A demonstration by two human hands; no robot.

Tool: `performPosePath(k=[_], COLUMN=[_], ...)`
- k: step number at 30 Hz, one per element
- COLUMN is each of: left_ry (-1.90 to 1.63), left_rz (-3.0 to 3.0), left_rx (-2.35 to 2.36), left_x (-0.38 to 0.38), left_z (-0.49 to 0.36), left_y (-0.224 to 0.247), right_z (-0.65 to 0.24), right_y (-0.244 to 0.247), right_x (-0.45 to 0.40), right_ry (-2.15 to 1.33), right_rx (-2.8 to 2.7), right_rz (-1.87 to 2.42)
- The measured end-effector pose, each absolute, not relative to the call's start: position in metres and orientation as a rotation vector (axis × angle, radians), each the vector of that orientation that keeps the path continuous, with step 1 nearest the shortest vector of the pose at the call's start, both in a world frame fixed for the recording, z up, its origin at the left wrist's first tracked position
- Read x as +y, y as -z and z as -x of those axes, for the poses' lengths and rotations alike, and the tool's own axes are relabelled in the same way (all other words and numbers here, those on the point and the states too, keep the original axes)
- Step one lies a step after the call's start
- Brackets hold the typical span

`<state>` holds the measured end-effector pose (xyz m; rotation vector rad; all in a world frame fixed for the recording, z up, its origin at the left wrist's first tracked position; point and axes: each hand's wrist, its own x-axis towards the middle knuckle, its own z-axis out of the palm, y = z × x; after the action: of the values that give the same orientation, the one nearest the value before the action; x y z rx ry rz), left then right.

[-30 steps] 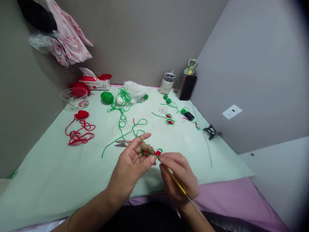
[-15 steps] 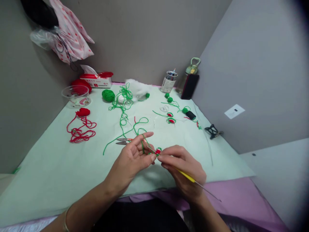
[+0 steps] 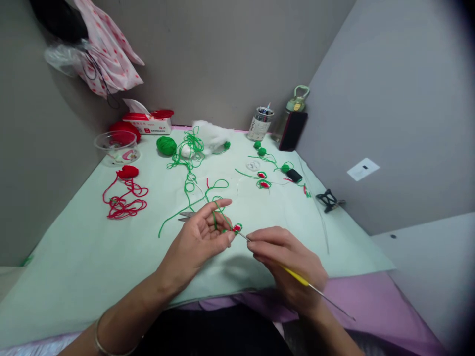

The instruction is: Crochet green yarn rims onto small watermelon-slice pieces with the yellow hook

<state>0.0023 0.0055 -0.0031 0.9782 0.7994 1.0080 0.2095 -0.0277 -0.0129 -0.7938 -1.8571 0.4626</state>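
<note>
One crochet piece (image 3: 238, 228) — pinched at left grip's (image 3: 230, 230) end | right grip (image 3: 249, 242) — holding yellow hook (image 3: 297, 276), tip at piece

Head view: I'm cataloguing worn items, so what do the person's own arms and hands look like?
The left hand and right hand are ungloved, and no rings show. The left forearm and right forearm show no sleeves. A thin, pale, metallic-looking bangle circles the left one.

The pale tabletop (image 3: 111, 267) bears tangled green yarn (image 3: 194, 141), loose red yarn (image 3: 127, 173), scissors (image 3: 187, 215) and white stuffing (image 3: 210, 135).
</note>
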Motion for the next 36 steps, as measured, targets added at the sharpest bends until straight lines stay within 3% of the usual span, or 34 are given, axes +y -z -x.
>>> performPosePath(k=[26,36], left_ry=[-1.112,-0.962], left_rz=[-1.801,-1.363], left_rx=[1.094,0.957], left_x=[0.004,0.003], left_z=[0.004,0.002], left_y=[0.01,0.007], right_z=[-0.214,-0.219], right_y=[-0.001,0.01], right_x=[-0.043,-0.034], right_ry=[-0.637,-1.006], right_rx=[-1.727,-1.414], right_rz=[0.963,0.918])
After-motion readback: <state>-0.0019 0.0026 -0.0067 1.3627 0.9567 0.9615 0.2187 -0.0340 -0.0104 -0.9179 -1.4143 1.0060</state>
